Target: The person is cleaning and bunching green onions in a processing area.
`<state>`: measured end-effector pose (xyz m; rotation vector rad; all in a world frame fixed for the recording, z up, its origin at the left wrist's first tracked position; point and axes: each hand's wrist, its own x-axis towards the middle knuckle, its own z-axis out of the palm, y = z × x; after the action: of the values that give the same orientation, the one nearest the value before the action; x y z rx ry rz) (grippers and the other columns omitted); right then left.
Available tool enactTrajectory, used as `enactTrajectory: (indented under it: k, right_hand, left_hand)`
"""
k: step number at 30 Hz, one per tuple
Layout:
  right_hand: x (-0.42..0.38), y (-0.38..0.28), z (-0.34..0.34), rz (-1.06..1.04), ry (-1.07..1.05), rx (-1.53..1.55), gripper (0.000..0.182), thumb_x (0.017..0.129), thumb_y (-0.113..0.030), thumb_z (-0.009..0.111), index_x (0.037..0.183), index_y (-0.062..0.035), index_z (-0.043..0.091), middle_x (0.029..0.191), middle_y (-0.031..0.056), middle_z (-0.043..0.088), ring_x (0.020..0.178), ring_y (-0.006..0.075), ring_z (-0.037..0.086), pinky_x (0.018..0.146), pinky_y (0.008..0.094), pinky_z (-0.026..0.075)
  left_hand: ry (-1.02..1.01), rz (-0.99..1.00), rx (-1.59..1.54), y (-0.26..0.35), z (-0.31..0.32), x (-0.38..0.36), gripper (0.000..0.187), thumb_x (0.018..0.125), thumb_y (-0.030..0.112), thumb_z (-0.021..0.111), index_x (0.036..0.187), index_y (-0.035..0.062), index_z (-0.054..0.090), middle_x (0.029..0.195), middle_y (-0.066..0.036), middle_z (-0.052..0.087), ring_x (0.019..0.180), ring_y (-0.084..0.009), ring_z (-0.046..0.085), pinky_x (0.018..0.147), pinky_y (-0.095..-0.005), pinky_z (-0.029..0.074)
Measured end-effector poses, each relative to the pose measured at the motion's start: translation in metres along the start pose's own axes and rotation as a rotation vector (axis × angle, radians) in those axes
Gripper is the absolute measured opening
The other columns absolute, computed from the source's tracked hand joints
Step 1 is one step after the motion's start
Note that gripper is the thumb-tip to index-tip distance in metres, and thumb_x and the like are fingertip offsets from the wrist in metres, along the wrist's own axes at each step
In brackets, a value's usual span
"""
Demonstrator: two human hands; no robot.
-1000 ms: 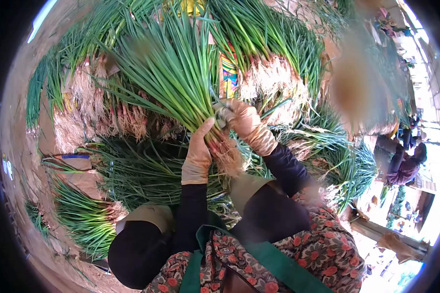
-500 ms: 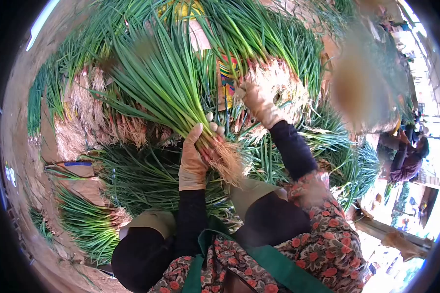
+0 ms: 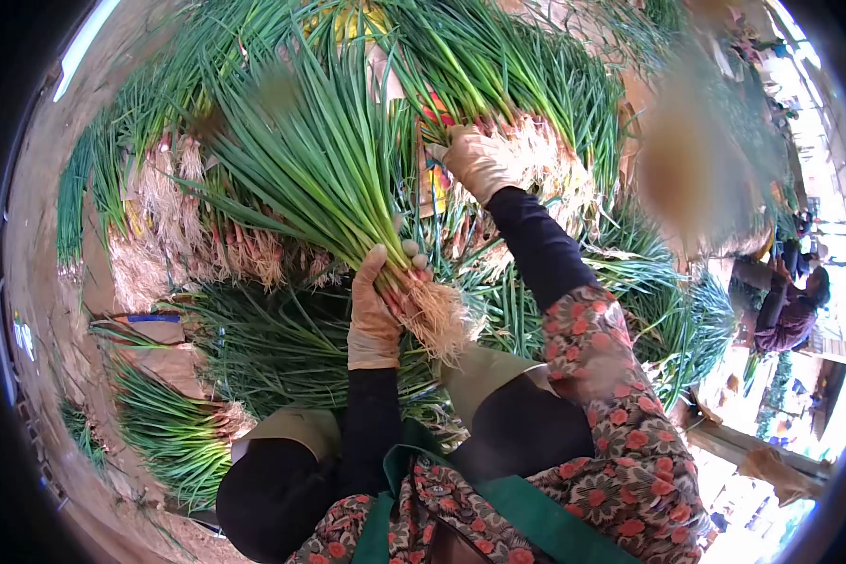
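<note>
At the far left, a narrow clump of dark green leaves [image 3: 70, 211] stands beside a row of spring onions with pale, tangled roots [image 3: 150, 244] hanging below their stems. Lower down, a blue strip [image 3: 150, 318] lies above a smaller bundle [image 3: 164, 414], whose leaves fan to the left and whose roots point right. Next comes a broad heap of darker leaves [image 3: 273, 338], spread behind the person's knees.

Near the middle, the gloved left hand [image 3: 374, 310] holds a large bunch of spring onions [image 3: 362, 216] just above its roots. Its fingers are wrapped firmly about the stems, the thumb across the front and the fingertips showing on the right side. The bunch tilts, leaves fanning up and left, reddish stem bases and roots hanging down to the right.

Just right of those leaves is a brightly patterned cloth [image 3: 434, 183]. Beside it, the gloved right hand [image 3: 479, 164] reaches to the stem bases of a big pile of spring onions [image 3: 526, 94]. Its fingers are bent, but their tips are hidden, so whether they pinch a stem cannot be told. Farther right lie more green leaves [image 3: 644, 244], and another person [image 3: 790, 310] sits near the edge.
</note>
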<state>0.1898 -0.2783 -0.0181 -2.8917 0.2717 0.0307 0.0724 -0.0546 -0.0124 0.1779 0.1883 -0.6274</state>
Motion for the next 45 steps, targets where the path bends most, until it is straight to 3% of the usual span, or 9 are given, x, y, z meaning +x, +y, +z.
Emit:
enactTrajectory:
  k: [7,11,17,20,30,31,33,38,45]
  right_hand:
    - [-0.067,-0.015,-0.014,0.011,-0.223,0.749,0.029,0.086,-0.028,0.063,0.095,-0.001,0.063,0.075,0.0123,0.065,0.07,0.0173,0.062,0.064,0.0336,0.05]
    - [-0.136,0.058,-0.004,0.067,0.332,1.164,0.011,0.09,-0.014,0.058,0.096,-0.0042,0.057,0.074,0.0031,0.06,0.064,0.0138,0.053,0.058,0.0291,0.046]
    - [-0.261,0.213,-0.025,0.705,0.727,1.005,0.026,0.09,-0.03,0.059,0.082,-0.0057,0.056,0.059,0.0007,0.053,0.044,0.0082,0.045,0.039,0.022,0.035]
    - [-0.302,0.214,-0.037,0.959,0.115,0.192,0.034,0.087,-0.033,0.058,0.099,-0.0013,0.06,0.09,0.015,0.063,0.079,0.0243,0.06,0.069,0.0334,0.047]
    - [-0.13,-0.06,-0.023,-0.32,-0.188,0.878,0.037,0.095,-0.026,0.051,0.126,-0.0063,0.051,0.106,0.0111,0.063,0.092,0.0215,0.058,0.085,0.0328,0.045]
    - [-0.126,-0.053,-0.026,-0.153,-0.595,1.082,0.031,0.095,-0.027,0.051,0.115,-0.0046,0.057,0.094,0.0087,0.063,0.082,0.0196,0.056,0.078,0.0332,0.046]
    - [-0.126,-0.046,-0.03,-0.293,-0.572,0.936,0.025,0.094,-0.026,0.052,0.101,-0.0032,0.06,0.087,0.0094,0.062,0.082,0.0188,0.057,0.077,0.0328,0.046]
    - [-0.121,-0.021,-0.015,-0.218,-0.445,0.655,0.02,0.083,-0.018,0.063,0.097,-0.0036,0.061,0.085,0.0092,0.064,0.079,0.0174,0.06,0.07,0.033,0.048]
    - [-0.039,0.027,0.019,0.013,0.087,0.321,0.047,0.088,-0.038,0.058,0.116,-0.0006,0.053,0.101,0.0256,0.062,0.096,0.0373,0.06,0.081,0.0414,0.049]
  left_hand:
    - [0.233,-0.039,0.037,-0.001,-0.003,0.003,0.046,0.083,0.023,0.065,0.12,0.0001,0.05,0.097,-0.01,0.06,0.094,-0.0268,0.06,0.084,-0.0404,0.049]
    - [0.087,-0.031,0.049,0.002,-0.007,-0.001,0.052,0.085,0.026,0.062,0.126,0.0023,0.041,0.092,-0.006,0.055,0.082,-0.0215,0.055,0.083,-0.0443,0.044]
    - [-0.295,-0.154,-0.064,0.015,-0.003,-0.005,0.046,0.088,0.028,0.059,0.12,0.0083,0.033,0.082,0.0,0.046,0.076,-0.0157,0.049,0.084,-0.0408,0.041]
    - [-0.275,-0.184,-0.037,0.016,-0.004,-0.007,0.05,0.088,0.03,0.059,0.125,0.0076,0.033,0.081,0.002,0.04,0.077,-0.0132,0.044,0.085,-0.0395,0.039]
    - [-0.097,-0.146,0.003,0.003,0.006,-0.018,0.067,0.086,0.043,0.057,0.138,0.0069,0.036,0.091,-0.01,0.061,0.082,-0.0251,0.056,0.08,-0.0453,0.046]
    - [-0.083,-0.134,0.003,0.007,0.006,-0.019,0.069,0.085,0.043,0.058,0.139,0.008,0.034,0.089,-0.012,0.063,0.082,-0.0282,0.059,0.081,-0.0447,0.047]
    - [-0.254,-0.183,0.004,0.014,-0.02,-0.011,0.071,0.087,0.045,0.054,0.144,0.0145,0.024,0.098,-0.01,0.056,0.086,-0.0246,0.055,0.088,-0.0491,0.047]
    - [-0.098,-0.209,0.123,-0.005,-0.015,-0.011,0.064,0.085,0.033,0.06,0.14,0.0133,0.031,0.129,-0.029,0.046,0.113,-0.0368,0.052,0.091,-0.0511,0.046]
    - [-0.177,-0.079,-0.055,0.002,-0.01,0.0,0.042,0.085,0.025,0.062,0.118,0.0061,0.046,0.113,-0.016,0.058,0.108,-0.0291,0.055,0.094,-0.044,0.046]
